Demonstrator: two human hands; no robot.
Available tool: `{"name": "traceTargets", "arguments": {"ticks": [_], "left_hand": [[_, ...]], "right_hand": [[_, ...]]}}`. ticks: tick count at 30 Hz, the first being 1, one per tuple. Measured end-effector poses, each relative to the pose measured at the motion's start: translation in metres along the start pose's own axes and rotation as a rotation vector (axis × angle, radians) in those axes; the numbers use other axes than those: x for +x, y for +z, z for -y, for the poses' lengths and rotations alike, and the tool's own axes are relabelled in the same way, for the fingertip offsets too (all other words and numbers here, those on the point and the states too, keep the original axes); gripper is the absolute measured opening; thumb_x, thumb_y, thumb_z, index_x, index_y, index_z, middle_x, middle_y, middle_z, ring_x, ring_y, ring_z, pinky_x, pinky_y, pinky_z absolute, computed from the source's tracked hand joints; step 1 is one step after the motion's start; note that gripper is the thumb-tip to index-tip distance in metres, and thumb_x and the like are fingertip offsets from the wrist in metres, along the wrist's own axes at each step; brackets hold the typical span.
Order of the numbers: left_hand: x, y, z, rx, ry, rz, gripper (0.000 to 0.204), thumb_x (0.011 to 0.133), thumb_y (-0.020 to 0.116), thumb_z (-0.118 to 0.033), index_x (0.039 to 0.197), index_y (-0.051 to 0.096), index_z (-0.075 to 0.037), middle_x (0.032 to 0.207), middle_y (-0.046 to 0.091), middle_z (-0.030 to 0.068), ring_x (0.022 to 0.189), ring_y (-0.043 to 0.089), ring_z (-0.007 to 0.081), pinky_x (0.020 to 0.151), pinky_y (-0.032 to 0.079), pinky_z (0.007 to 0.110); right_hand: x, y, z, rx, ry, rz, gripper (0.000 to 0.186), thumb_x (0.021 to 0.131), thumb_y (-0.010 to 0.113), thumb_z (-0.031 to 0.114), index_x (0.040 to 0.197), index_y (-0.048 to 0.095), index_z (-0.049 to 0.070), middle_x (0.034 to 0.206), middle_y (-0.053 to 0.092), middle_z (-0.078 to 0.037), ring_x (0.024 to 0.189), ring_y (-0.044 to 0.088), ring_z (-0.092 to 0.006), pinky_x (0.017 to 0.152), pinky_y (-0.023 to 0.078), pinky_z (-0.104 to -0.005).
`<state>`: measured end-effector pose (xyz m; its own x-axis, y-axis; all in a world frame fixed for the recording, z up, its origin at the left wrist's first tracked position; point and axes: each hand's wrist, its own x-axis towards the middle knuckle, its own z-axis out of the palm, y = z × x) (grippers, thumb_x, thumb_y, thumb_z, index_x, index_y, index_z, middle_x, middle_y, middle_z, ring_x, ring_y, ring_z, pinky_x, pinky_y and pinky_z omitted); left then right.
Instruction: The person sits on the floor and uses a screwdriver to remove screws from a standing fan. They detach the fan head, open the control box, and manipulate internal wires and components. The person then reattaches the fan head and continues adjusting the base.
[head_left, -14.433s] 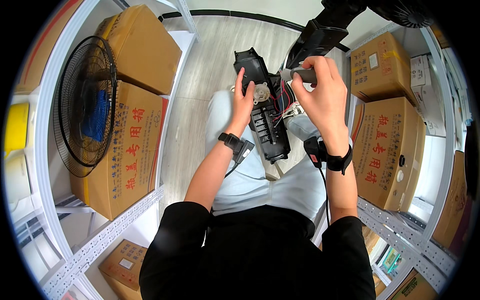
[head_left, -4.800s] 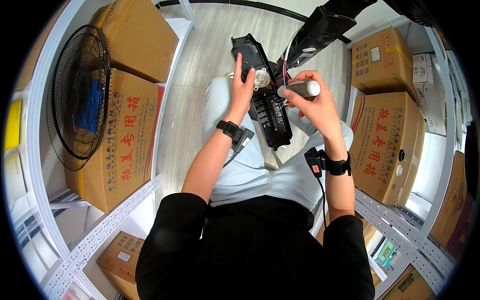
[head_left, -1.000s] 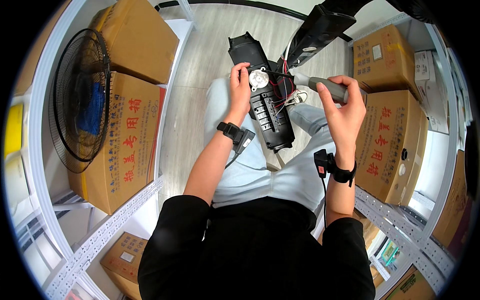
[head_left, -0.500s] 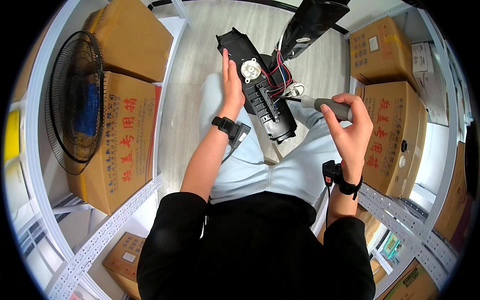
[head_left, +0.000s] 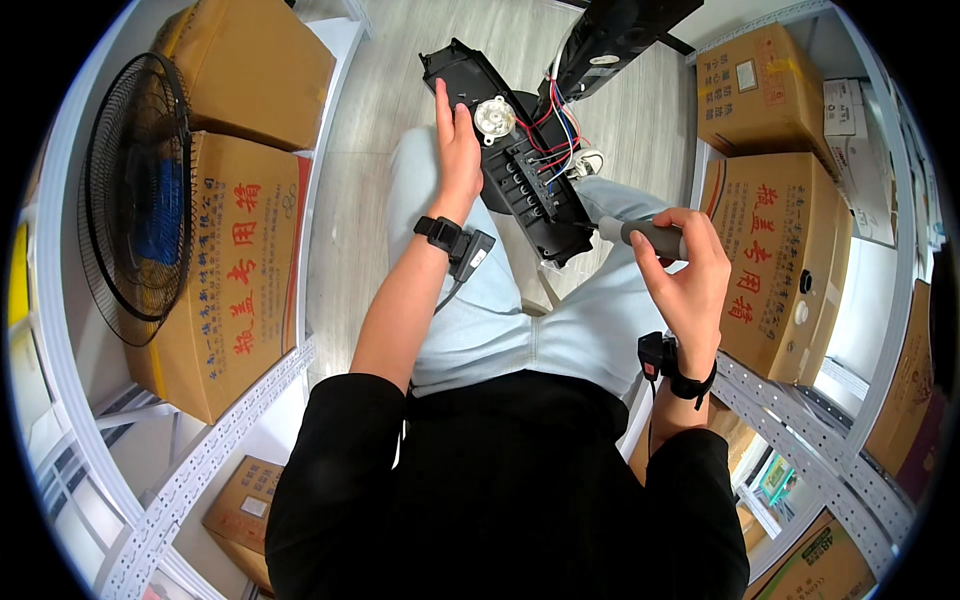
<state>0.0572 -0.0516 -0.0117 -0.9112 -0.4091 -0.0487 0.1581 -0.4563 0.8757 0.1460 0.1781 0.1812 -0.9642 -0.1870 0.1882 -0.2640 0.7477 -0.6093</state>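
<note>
A black plastic control panel [head_left: 563, 236] lies tilted between my knees, its inner side facing up. A round whitish part [head_left: 494, 119] and a black push-button switch block [head_left: 530, 184] sit in it. Red, white and blue wires [head_left: 566, 130] run from it to a black stand housing [head_left: 612, 50]. My left hand [head_left: 459, 155] rests along the panel's left edge, fingers stretched out, thumb hidden. My right hand [head_left: 692, 262] is closed around the grey handle of a screwdriver [head_left: 650, 238]. The screwdriver's shaft points left at the panel's lower right end; whether its tip touches cannot be made out.
Cardboard boxes [head_left: 235, 260] stand on a metal shelf at left, with a black wire fan guard [head_left: 130, 200] leaning before them. More boxes [head_left: 768, 260] fill the right shelf [head_left: 800, 425]. Wood-look floor [head_left: 350, 190] shows between the shelves.
The screwdriver has moved from the switch block toward the panel's lower right end, its shaft now more foreshortened. My left hand stays on the panel's edge. The whole view has shifted slightly.
</note>
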Motion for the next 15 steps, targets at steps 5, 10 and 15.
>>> {"name": "traceTargets", "arguments": {"ticks": [5,10,15], "left_hand": [[-0.008,0.014,-0.013,0.022,0.014,-0.013,0.053,0.102,0.036,-0.012,0.150,0.017,-0.013,0.153,0.023,0.0099,0.134,0.032,0.0187,0.109,0.027,0.030],[0.001,0.001,0.001,-0.007,0.009,-0.026,0.052,0.102,0.036,-0.011,0.150,0.018,-0.012,0.151,0.025,0.0099,0.132,0.034,0.0186,0.108,0.029,0.030],[0.003,-0.002,0.007,-0.015,0.024,-0.002,0.051,0.101,0.034,-0.013,0.150,0.018,-0.011,0.154,0.019,0.0112,0.139,0.024,0.0206,0.111,0.023,0.030]], "right_hand": [[0.001,0.002,0.001,0.001,0.020,0.018,0.022,0.074,0.074,0.010,0.089,0.058,0.005,0.084,0.061,-0.007,0.063,0.064,-0.0190,0.053,0.051,-0.0275],[0.001,0.000,0.004,-0.026,-0.003,0.005,0.022,0.073,0.073,0.010,0.089,0.058,0.005,0.085,0.061,-0.008,0.063,0.064,-0.0199,0.053,0.052,-0.0281],[0.001,0.001,0.002,-0.044,-0.037,0.018,0.022,0.074,0.073,0.010,0.089,0.057,0.006,0.085,0.061,-0.007,0.063,0.063,-0.0203,0.053,0.052,-0.0284]]}}
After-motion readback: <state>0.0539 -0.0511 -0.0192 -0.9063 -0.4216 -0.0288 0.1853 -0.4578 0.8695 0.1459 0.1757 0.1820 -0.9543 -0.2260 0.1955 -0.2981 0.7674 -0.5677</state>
